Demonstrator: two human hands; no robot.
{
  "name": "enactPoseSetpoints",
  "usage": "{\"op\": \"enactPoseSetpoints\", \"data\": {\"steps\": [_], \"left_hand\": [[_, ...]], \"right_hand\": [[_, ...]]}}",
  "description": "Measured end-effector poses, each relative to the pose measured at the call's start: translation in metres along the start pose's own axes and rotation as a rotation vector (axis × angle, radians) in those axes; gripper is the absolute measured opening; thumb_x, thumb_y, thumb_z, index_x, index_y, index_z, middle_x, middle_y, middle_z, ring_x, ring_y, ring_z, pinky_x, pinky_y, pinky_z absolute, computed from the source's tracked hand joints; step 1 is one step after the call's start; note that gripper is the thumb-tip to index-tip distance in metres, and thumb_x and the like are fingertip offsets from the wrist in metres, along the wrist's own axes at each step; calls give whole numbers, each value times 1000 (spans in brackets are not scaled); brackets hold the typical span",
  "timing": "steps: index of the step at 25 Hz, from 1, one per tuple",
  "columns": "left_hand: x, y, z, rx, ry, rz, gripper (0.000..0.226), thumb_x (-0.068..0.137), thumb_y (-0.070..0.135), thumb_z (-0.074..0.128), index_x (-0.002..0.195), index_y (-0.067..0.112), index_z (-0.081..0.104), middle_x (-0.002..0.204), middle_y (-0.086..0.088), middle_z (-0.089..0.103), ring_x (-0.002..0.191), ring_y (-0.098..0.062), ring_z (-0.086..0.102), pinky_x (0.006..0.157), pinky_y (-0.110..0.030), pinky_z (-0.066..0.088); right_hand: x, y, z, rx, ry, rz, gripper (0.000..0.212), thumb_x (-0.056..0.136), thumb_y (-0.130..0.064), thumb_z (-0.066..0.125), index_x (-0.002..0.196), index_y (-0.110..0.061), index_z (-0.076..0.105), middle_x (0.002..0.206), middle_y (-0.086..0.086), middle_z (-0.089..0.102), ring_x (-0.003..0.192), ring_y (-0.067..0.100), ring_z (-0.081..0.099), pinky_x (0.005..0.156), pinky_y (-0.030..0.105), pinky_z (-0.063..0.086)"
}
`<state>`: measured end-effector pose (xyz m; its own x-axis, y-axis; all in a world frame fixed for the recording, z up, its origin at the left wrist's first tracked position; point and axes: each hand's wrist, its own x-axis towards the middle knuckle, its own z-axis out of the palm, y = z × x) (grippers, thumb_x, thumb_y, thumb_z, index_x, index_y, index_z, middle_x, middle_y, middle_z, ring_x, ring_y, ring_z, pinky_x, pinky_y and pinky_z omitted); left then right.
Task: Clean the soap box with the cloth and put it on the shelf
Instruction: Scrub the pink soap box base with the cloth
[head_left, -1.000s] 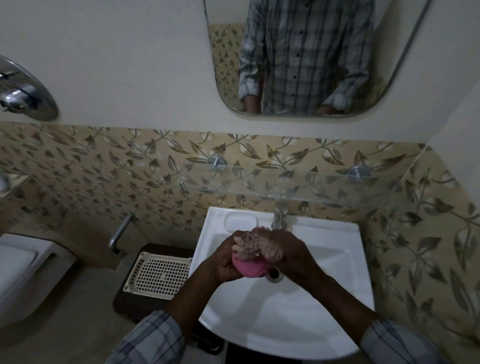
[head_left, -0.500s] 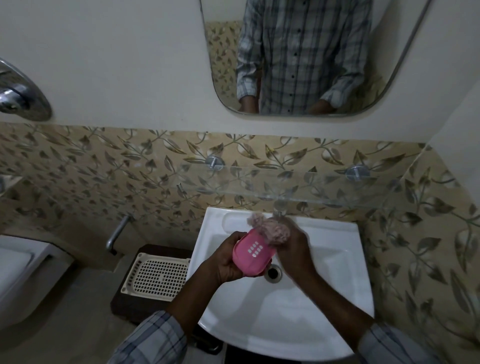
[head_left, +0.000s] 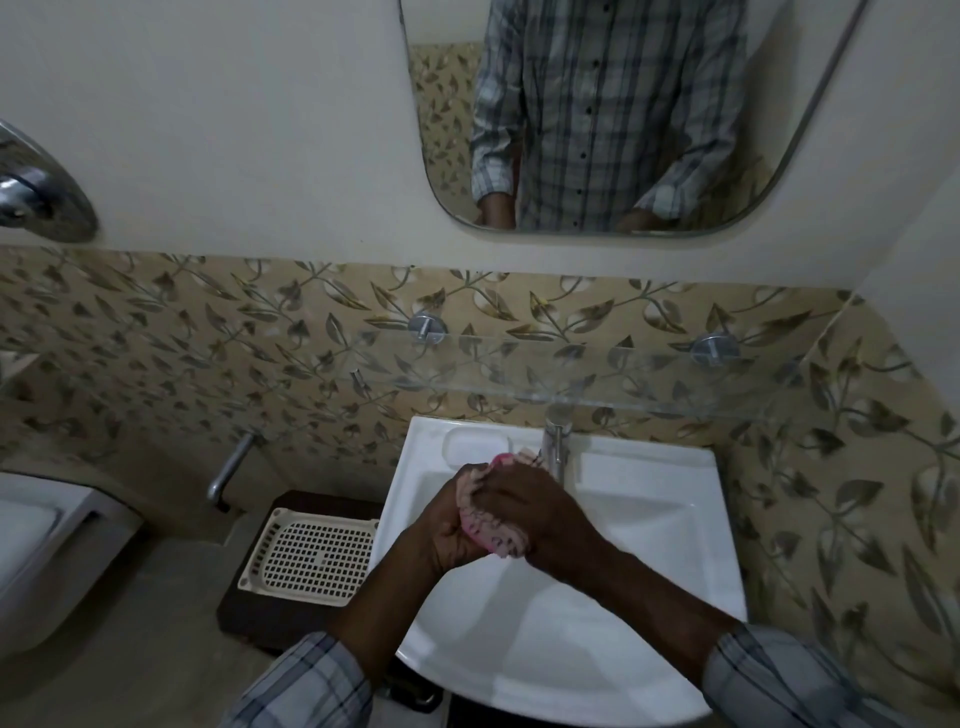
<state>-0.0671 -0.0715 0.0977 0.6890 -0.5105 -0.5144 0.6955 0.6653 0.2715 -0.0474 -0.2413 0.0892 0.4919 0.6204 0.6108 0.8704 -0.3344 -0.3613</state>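
Observation:
Both my hands are clasped together over the white sink (head_left: 649, 525). My left hand (head_left: 447, 525) grips the pink soap box (head_left: 500, 459), of which only slivers show at the top and bottom. My right hand (head_left: 535, 514) presses the pink patterned cloth (head_left: 496, 538) against the box, covering most of it. The glass shelf (head_left: 613, 379) runs along the tiled wall just above the sink, held by two round metal brackets.
A chrome tap (head_left: 557, 441) stands at the sink's back edge, right behind my hands. A cream perforated tray (head_left: 311, 556) lies on a dark stool left of the sink. A toilet (head_left: 47, 545) is at far left. A mirror (head_left: 613, 114) hangs above.
Half a second ago the soap box's pink face was exposed with the cloth at its top. Now my right hand has brought the cloth down over the box, hiding it.

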Motion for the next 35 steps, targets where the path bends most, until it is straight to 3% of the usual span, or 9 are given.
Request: {"op": "enactPoseSetpoints", "data": {"steps": [4,8,10,14,18,21,25,32,35], "left_hand": [[2,-3,-5,49,58,72,47,91,35,55,117,-1,68,112,-27,69,100,-40,67,82,-51,60],[9,-3,-4,123,115,267,46,86,37,57,116,4,70,107,-22,72,97,-34,70,81,-46,61],[7,4,-1,131,146,218,53,89,41,58,124,2,62,110,-24,67,98,-35,64,87,-46,54],[9,6,8,186,132,232,47,90,37,56,119,1,66,114,-23,68,106,-34,63,91,-46,55],[16,-6,-1,266,280,384,35,99,34,51,112,6,66,95,-16,76,89,-27,73,75,-41,63],[15,-9,-1,303,283,379,41,99,40,51,118,7,66,102,-19,72,93,-31,69,84,-46,58],[19,-2,7,242,259,405,45,87,38,59,112,1,68,107,-20,69,97,-30,70,80,-42,63],[4,7,-1,221,99,177,51,93,43,54,120,2,69,113,-24,66,96,-36,66,84,-45,56],[8,-4,3,238,104,251,51,88,39,57,123,3,65,115,-24,64,98,-36,65,83,-46,58]], "right_hand": [[10,1,-16,-237,-27,67,28,75,-1,76,103,-1,76,103,19,74,97,31,66,83,37,55],[33,-19,-8,-428,-215,717,25,82,-10,66,107,-11,70,102,10,71,94,31,69,75,35,55],[29,-12,-18,-210,0,919,24,84,-6,64,106,-12,70,105,10,71,98,30,68,75,28,50],[23,-23,-17,-159,52,509,47,77,9,74,123,2,65,122,21,68,112,33,65,101,24,48],[35,-27,-10,-260,-261,904,21,88,-12,59,108,-9,66,111,12,66,104,31,63,78,35,52],[48,-9,-25,-98,-91,1019,11,88,-10,60,90,-6,70,88,10,74,86,28,71,63,24,46],[49,-42,-12,439,36,921,28,96,-14,61,124,-11,68,116,7,73,108,14,66,87,17,46],[46,-11,-48,145,-35,517,44,92,4,56,136,2,54,143,17,53,136,23,45,117,36,34],[29,-18,-30,294,-146,677,37,100,-7,53,137,-2,56,140,8,58,125,8,59,103,19,46]]}}
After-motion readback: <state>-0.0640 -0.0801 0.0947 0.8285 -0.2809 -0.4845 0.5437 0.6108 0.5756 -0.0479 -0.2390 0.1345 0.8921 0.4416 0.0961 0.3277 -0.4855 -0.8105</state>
